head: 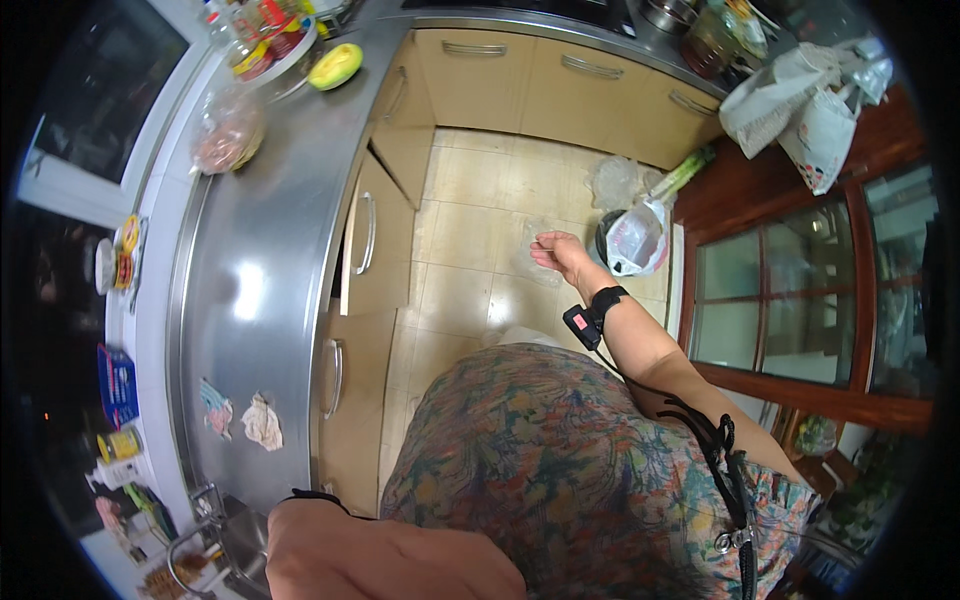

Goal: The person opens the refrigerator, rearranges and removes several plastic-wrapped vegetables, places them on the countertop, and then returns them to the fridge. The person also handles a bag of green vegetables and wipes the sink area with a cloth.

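Observation:
My right hand (561, 255) reaches out over the tiled floor, palm partly up and fingers bent close together. A thin crumpled clear plastic bag (529, 259) shows around its fingertips. Whether the fingers pinch the bag or it lies beyond them, I cannot tell. Beside that hand stands a bin (637, 238) lined with a white plastic bag. A black strap with a small device (583, 326) circles my right wrist. My left hand or arm (390, 559) looms close at the bottom edge, a black band near it; its fingers are hidden.
A steel counter (262, 225) runs along the left, with cloths (261, 421), a cut green-skinned fruit (335, 67) and a bagged item (227, 135). One cabinet door (379, 232) stands ajar. Leeks (684, 174) lean near the bin. White bags (817, 139) hang by the wooden glazed door (772, 300).

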Available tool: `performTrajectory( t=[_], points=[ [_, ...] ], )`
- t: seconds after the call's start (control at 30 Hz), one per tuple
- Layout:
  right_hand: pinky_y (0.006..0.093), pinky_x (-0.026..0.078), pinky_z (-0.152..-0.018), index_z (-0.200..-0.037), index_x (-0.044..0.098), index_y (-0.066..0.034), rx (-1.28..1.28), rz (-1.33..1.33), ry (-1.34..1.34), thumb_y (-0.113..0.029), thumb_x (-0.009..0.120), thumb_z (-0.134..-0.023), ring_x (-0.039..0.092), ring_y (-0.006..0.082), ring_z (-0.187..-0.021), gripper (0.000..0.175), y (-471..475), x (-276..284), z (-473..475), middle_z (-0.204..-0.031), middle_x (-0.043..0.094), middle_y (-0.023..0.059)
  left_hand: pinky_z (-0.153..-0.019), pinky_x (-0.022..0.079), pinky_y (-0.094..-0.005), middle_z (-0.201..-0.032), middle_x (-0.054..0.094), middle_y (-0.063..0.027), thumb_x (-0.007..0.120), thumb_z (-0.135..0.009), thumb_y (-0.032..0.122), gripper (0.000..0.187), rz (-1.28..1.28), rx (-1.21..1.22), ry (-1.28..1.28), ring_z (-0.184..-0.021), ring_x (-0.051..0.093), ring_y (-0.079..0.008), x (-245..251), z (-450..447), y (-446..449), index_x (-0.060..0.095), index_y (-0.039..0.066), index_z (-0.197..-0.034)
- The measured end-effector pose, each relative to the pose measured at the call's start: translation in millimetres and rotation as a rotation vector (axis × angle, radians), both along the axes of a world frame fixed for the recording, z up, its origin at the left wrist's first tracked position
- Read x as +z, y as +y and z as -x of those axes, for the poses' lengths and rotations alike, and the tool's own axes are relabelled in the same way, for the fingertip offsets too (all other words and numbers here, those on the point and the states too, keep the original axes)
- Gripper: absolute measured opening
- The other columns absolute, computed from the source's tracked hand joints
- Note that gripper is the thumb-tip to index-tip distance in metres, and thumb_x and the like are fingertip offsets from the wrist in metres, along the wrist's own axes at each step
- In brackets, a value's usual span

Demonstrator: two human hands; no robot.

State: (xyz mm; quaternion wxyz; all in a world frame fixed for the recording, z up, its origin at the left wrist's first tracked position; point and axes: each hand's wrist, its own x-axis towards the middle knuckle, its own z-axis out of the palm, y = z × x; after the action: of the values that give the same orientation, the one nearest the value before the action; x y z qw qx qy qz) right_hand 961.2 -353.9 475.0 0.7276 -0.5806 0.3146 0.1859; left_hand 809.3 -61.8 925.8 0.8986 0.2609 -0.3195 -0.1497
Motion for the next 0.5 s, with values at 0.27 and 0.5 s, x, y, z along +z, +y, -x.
performTrajectory(
  t=[0.27,0.5],
  points=[
    [0.0348,0.060,-0.079,-0.113,0.061,-0.0023,0.301,-0.129,0.054,-0.012,0.059,-0.097,0.070,0.0229,-0.090,0.019,66.5,10.4,15.3,-0.106,0.070,0.0135,-0.076,0.047,-0.0338,-0.103,0.071,-0.0138,0.071,-0.090,0.006,0.006,-0.089,0.028,-0.174,-0.086,0.063,-0.0224,-10.2,23.5,39.2,0.069,0.008,-0.095],
    [0.0367,0.060,-0.076,-0.113,0.062,-0.0023,0.312,-0.037,0.176,-0.012,0.060,-0.095,0.071,0.0244,-0.088,0.021,46.4,-11.9,16.5,-0.103,0.070,0.0132,-0.087,0.045,-0.0342,-0.105,0.072,-0.0114,0.069,-0.092,0.008,0.013,-0.227,0.076,-0.259,-0.096,0.063,-0.0221,0.0,40.8,65.7,0.066,0.010,-0.106]
  ],
)
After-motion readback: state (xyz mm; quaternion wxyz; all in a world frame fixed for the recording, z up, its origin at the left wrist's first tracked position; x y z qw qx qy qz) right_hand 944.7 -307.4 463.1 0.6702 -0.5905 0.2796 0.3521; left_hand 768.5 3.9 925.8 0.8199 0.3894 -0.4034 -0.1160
